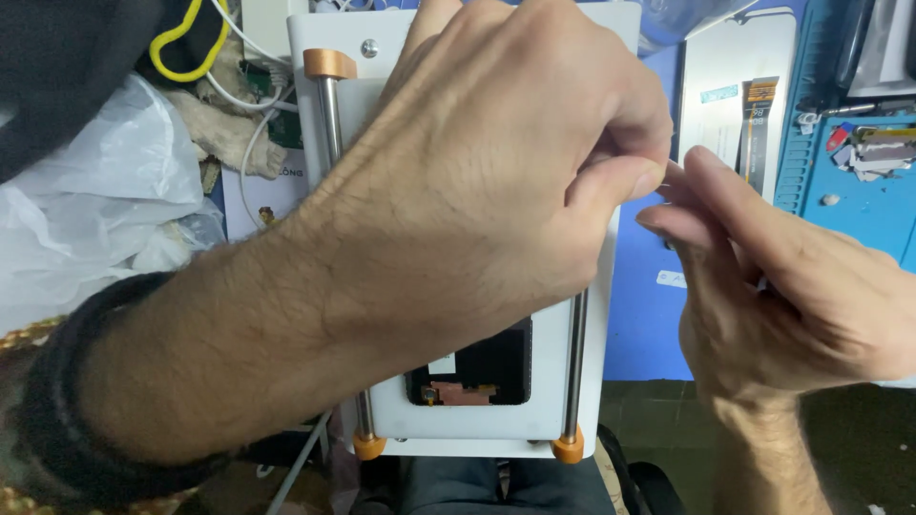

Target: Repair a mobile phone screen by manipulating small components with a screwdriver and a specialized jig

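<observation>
Two hands meeting fingertip to fingertip over a white clamping fixture.

Left hand [506, 162] curled over the white fixture [572, 401], thumb and forefinger pinched at 3 o'clock; anything between them too small to tell. Right hand [773, 296] at 3 o'clock, fingers loosely extended, tips touching the left thumb. Dark phone panel [487, 372] in the fixture at 6 o'clock. Blue mat [639, 315] beneath.

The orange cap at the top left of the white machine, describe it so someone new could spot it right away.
Find the white machine under the left hand. A metal rod runs along its left side. The orange cap tops that rod beside a silver screw; the other orange caps sit at the bottom end.
</observation>
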